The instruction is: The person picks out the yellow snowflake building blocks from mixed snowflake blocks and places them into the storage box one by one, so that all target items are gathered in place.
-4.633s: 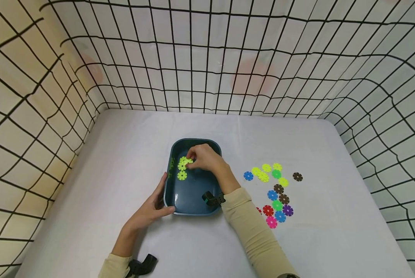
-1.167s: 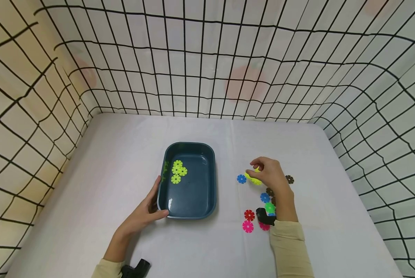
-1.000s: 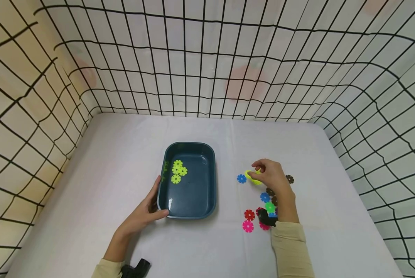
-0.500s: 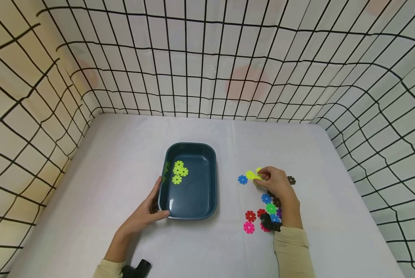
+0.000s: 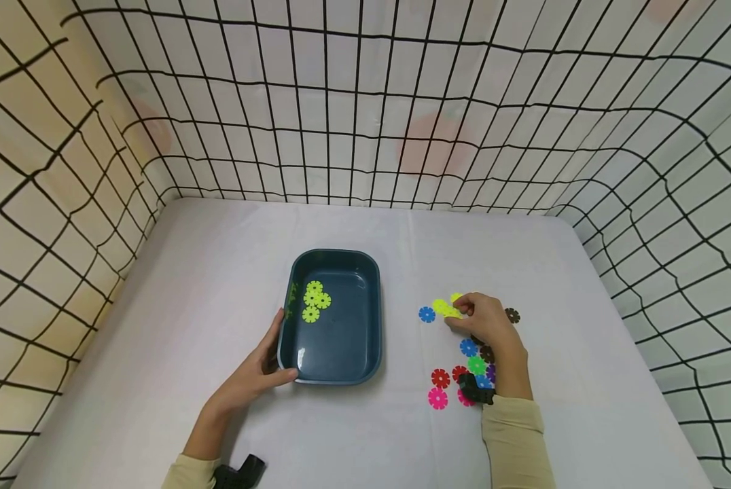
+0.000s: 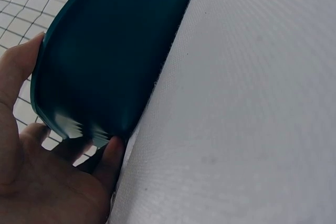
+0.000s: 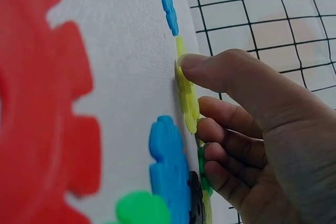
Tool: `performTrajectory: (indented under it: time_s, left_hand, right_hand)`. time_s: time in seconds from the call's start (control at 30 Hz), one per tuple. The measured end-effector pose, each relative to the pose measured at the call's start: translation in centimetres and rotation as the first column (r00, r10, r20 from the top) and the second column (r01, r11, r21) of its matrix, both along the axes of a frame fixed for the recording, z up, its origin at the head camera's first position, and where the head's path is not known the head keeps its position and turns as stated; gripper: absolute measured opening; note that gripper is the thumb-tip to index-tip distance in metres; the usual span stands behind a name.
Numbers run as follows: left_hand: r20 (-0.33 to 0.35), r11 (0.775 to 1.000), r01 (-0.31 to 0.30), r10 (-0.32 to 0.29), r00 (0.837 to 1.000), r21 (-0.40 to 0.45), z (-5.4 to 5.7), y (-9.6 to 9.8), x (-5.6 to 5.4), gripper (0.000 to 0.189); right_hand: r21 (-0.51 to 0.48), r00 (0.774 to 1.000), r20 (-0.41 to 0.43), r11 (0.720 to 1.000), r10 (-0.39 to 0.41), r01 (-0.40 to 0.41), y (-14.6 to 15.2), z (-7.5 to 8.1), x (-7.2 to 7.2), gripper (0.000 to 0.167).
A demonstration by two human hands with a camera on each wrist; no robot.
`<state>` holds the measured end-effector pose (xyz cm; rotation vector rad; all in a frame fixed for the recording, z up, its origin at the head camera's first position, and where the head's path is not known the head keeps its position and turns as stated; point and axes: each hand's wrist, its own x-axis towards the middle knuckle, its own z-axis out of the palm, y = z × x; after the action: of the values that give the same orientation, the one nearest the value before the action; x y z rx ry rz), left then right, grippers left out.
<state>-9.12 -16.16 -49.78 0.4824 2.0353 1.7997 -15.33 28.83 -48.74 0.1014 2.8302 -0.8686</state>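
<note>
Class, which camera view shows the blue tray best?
The head view, because it shows the blue tray from above, yellow discs inside. The left wrist view shows only part of its outside; the right wrist view, none.

A white-covered table (image 5: 353, 435) bears a dark blue tray (image 5: 341, 346) and, to its right, scattered multicoloured notched discs (image 5: 477, 365).
</note>
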Motion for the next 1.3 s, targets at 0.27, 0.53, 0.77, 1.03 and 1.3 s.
performTrajectory:
  time_s: [0.27, 0.53, 0.77, 1.03, 1.3]
  left_hand:
    - [-0.004, 1.000, 0.005, -0.005, 1.000, -0.016, 0.12, -0.02, -0.02, 0.102]
    - [0.004, 1.000, 0.007, -0.007, 1.000, 0.014, -0.05, -0.07, -0.01, 0.103]
    - [0.010, 1.000, 0.004, -0.005, 1.000, 0.014, -0.14, -0.09, 0.00, 0.102]
    - [-0.005, 1.000, 0.017, -0.017, 1.000, 0.023, -0.02, -0.01, -0.07, 0.102]
    - [-0.015, 1.000, 0.014, -0.014, 1.000, 0.008, -0.04, -0.03, -0.05, 0.102]
  right_hand:
    - [0.019, 1.000, -0.009, 1.000, 0.010, -0.010, -0.16, 0.11, 0.13, 0.046]
    - [0.027, 0.999, -0.028, 0.999, 0.018, -0.018, -0.32, 0.03, 0.16, 0.039]
    - [0.032, 0.999, -0.036, 0.999, 0.021, -0.020, -0.44, 0.12, 0.11, 0.040]
    - [0.055, 0.999, -0.040, 0.998, 0.006, -0.004, -0.61, 0.12, 0.28, 0.042]
    - [0.051, 0.999, -0.047, 0.999, 0.005, -0.003, -0.58, 0.23, 0.20, 0.041]
